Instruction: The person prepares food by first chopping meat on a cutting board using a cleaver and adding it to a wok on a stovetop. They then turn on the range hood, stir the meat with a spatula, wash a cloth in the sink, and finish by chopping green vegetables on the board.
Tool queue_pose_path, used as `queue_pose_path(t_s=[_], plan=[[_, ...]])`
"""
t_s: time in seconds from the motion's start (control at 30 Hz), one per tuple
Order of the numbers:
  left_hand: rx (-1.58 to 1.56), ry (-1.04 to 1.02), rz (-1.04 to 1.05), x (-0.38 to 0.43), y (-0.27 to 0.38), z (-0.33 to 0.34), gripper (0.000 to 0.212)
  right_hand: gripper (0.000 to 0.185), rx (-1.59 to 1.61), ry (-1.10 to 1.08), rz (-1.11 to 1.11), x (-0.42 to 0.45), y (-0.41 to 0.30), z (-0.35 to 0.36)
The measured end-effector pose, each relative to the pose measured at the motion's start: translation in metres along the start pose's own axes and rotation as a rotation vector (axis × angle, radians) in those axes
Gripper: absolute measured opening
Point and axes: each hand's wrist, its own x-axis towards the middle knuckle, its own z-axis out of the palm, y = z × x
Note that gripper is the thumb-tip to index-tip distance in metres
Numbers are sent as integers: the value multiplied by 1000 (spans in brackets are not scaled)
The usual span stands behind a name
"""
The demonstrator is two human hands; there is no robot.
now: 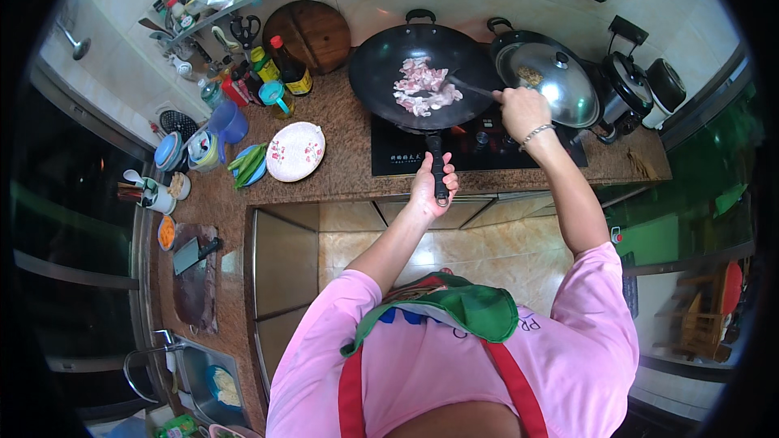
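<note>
My left hand (431, 185) grips the black handle (434, 158) of a large wok (377, 82) on the cooktop (395, 155). Pale pink sliced meat (421, 80) lies in the middle of the wok. Its slices look thin and partly clumped together. My right hand (526, 112) holds a dark spatula (478, 89), whose blade end touches the right side of the meat. The fist hides the spatula's handle end. Just right of that hand, a domed metal lid (569, 94) with a black knob covers a second pan (510, 42).
An electric cooker (627, 88) stands far right. Left of the wok are a floral plate (296, 152), green vegetables (248, 165), a soy sauce bottle (292, 70) and a round wooden board (310, 33). A cleaver (188, 255) rests on a cutting board (195, 298) near the sink (201, 365).
</note>
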Motion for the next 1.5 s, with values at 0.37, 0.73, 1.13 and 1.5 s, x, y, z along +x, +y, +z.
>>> queue_pose_path(t_s=[0.37, 0.73, 1.13, 1.5], plan=[[-5, 1, -2, -3, 2, -2, 45, 28, 197, 32, -52, 7, -24, 42], [-5, -18, -40, 3, 8, -5, 48, 22, 80, 54, -22, 2, -22, 34], [24, -23, -49, 2, 4, 0, 48, 22, 422, -174, 30, 13, -5, 27], [-1, -1, 3, 3, 0, 0, 45, 32, 631, -127, 189, 26, -29, 95]])
